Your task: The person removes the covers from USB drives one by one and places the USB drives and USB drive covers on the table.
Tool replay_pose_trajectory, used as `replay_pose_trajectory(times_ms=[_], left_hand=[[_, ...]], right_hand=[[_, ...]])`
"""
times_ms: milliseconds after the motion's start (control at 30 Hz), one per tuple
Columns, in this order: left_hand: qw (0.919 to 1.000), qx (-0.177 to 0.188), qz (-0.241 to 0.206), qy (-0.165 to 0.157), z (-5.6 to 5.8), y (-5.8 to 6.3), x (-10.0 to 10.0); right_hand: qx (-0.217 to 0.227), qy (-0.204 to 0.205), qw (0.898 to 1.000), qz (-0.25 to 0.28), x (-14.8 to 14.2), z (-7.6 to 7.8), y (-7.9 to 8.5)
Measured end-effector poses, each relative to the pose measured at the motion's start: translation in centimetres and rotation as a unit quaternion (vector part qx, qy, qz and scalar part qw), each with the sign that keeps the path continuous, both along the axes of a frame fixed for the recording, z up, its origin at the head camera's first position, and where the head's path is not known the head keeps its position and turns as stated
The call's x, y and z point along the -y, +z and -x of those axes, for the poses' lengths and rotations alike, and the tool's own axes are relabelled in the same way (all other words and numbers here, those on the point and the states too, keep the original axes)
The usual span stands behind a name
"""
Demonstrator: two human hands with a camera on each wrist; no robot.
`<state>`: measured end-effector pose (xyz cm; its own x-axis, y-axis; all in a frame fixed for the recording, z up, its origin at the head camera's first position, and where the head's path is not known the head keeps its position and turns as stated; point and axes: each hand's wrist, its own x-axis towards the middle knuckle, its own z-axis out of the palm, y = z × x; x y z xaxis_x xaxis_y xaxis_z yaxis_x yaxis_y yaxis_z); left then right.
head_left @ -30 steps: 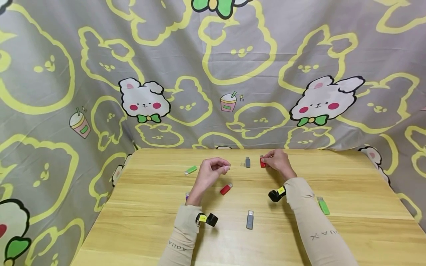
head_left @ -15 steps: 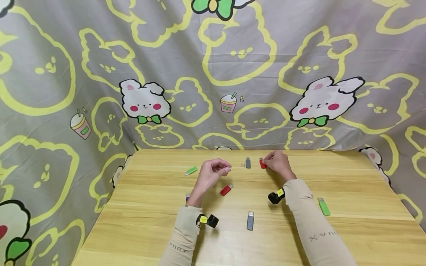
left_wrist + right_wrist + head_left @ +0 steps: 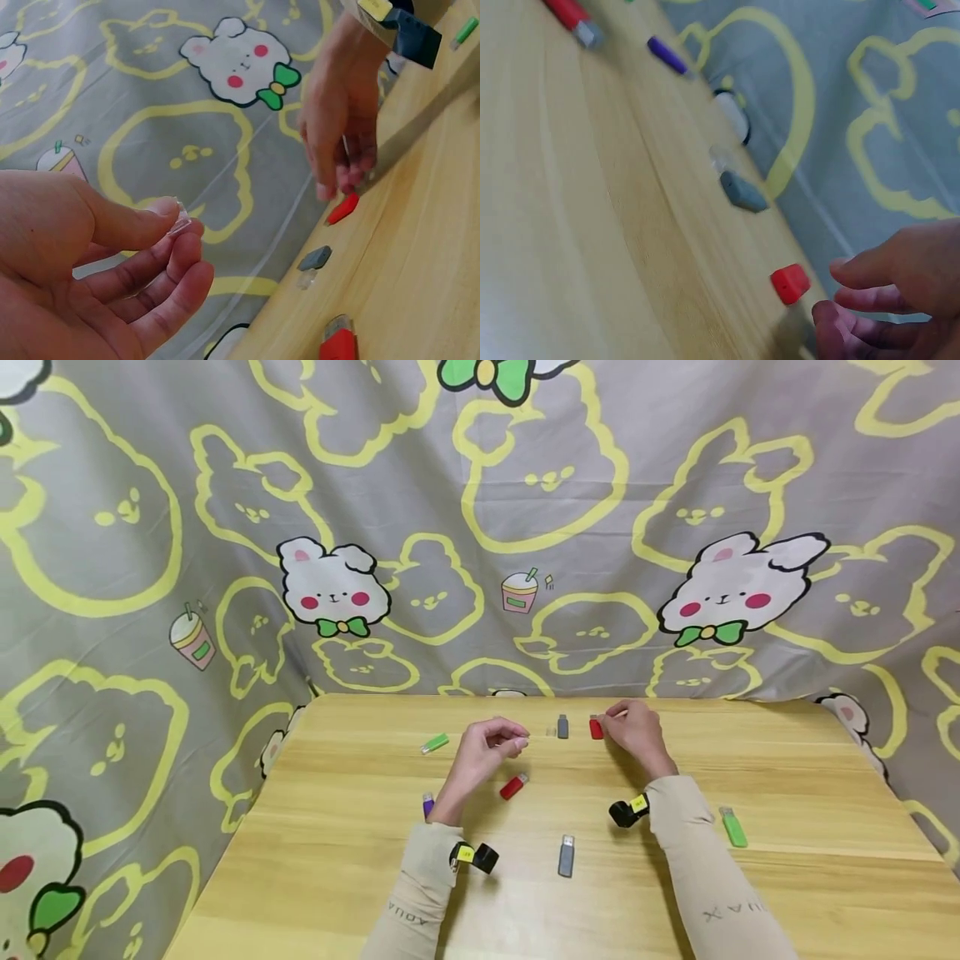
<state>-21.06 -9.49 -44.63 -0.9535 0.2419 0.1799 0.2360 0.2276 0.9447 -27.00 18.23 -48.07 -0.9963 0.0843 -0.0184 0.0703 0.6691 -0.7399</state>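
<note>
My left hand [image 3: 486, 756] pinches a small clear plastic cap [image 3: 180, 220] between thumb and index finger, raised above the table. At the far side, my right hand [image 3: 636, 731] is right beside a red USB stick [image 3: 596, 727]; in the right wrist view a gap shows between its fingertips and the red stick [image 3: 790, 283], and nothing is between them. To the left of that stick lies a grey USB stick [image 3: 562, 727], with another clear cap [image 3: 551, 729] beside it. A second red USB stick [image 3: 513, 787] lies below my left hand.
More USB sticks are spread over the wooden table [image 3: 315, 877]: a green one [image 3: 435, 743] at the far left, a purple one [image 3: 428, 806] partly behind my left wrist, a grey one [image 3: 566, 857] in front and a green one [image 3: 733, 827] at right. A patterned curtain [image 3: 420, 485] hangs behind.
My right hand has let go of the far red USB stick and drawn slightly right of it. The left hand keeps its pinch on the clear cap. The head view has shifted a little.
</note>
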Motion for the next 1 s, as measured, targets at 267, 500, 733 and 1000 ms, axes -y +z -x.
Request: replay_pose_trajectory(times_ms=[267,500,733,1000], left_hand=[[1.0,0.005,0.007,0.003,0.4,-0.4,-0.5],[0.9993,0.017,0.031,0.008,0.5,-0.6,-1.1],[0.9987,0.003,0.051,-0.001,1.3,-0.3,-2.3],[0.9926,-0.02,0.12,-0.002,2.9,-0.3,-4.5]], right_hand=[[-0.056,0.032,0.997,0.031,-0.5,-3.4,1.0],[-0.064,0.08,0.995,0.0,-0.3,-6.0,2.3],[-0.079,0.081,0.993,-0.033,-0.7,-7.1,3.4],[-0.081,0.09,0.992,-0.039,-0.9,-7.9,4.1]])
